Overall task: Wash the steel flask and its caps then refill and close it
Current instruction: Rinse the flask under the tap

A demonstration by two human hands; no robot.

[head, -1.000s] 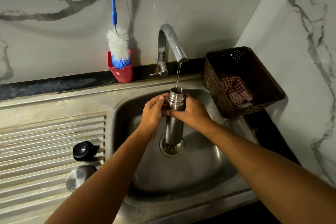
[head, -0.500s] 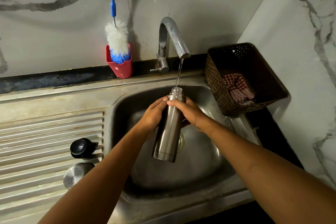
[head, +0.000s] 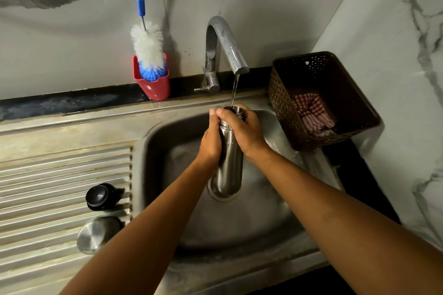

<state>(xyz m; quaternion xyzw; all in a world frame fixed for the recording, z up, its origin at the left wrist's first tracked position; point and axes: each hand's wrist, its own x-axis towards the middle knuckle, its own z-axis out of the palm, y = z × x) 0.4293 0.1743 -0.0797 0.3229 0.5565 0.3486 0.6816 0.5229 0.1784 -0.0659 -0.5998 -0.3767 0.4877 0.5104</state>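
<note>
The steel flask (head: 229,165) stands upright over the sink basin (head: 268,213), its open mouth under a thin stream of water from the tap (head: 225,40). My left hand (head: 211,141) grips the flask's upper body from the left. My right hand (head: 244,129) wraps the neck from the right, fingers over the rim. The black inner cap (head: 102,196) and the steel outer cap (head: 97,233) lie on the ribbed drainboard (head: 48,184) to the left.
A blue-handled bottle brush (head: 148,50) stands in a red cup (head: 155,87) behind the sink. A brown perforated basket (head: 318,103) with a checked cloth (head: 311,112) sits at the right, by the marble side wall.
The flask has swung from a tilt back to upright under the stream. Both hands slid up toward its neck, and the camera moved closer.
</note>
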